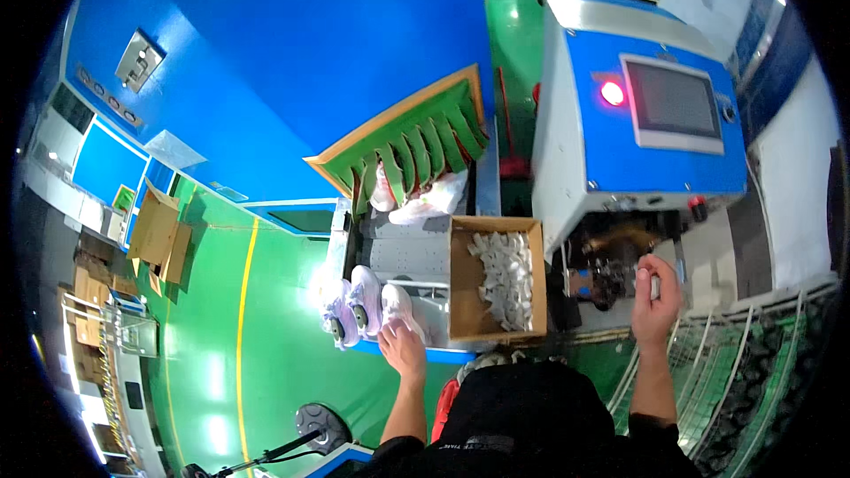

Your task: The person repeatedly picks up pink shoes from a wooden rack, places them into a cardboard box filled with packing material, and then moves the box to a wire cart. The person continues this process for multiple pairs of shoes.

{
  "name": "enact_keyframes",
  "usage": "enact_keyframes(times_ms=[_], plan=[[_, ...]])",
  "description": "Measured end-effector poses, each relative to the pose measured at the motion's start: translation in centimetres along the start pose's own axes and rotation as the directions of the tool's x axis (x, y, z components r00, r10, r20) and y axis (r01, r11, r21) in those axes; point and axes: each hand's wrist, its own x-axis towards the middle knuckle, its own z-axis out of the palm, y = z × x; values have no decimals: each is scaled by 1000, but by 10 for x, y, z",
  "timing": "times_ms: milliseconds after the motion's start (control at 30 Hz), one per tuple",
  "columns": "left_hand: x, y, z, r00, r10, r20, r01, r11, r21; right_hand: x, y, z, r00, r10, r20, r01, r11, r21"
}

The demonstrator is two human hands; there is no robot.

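My left hand (pixel 405 350) is closed on the heel end of a pale sneaker (pixel 397 305) at the front of the conveyor. Two more pale lilac sneakers (pixel 364 292) stand beside it to the left, each with a small dark piece at its opening. My right hand (pixel 657 301) is raised at the right, its fingers curled around something small and whitish that I cannot make out. It is near a machine's dark metal working head (pixel 606 283). Between my hands sits a cardboard box (pixel 496 335) with many small white pieces (pixel 506 279) inside.
Green strip curtains (pixel 416 146) hang at the blue machine's opening, with pale shoes (pixel 431 199) under them. A control cabinet (pixel 567 124) with a screen and lit red button stands at the right. Wire racks (pixel 708 372) are near my right arm. Open cartons (pixel 159 235) lie far left.
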Motion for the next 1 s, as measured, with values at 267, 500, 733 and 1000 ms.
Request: enact_keyframes(times_ms=[267,500,733,1000], plan=[[197,76,32,946,305,110,-184,785,-591,100,-16,118,834,-543,-99,383,699,-604],[331,165,126,816,389,427,-260,908,-330,112,23,143,652,-716,-249,412,610,-676],[350,155,132,777,345,527,-241,936,-258,108,30,142,622,-746,-238,427,578,-695],[302,113,-95,952,216,215,-38,783,-621,90,-36,121,881,-459,-117,346,793,-501]])
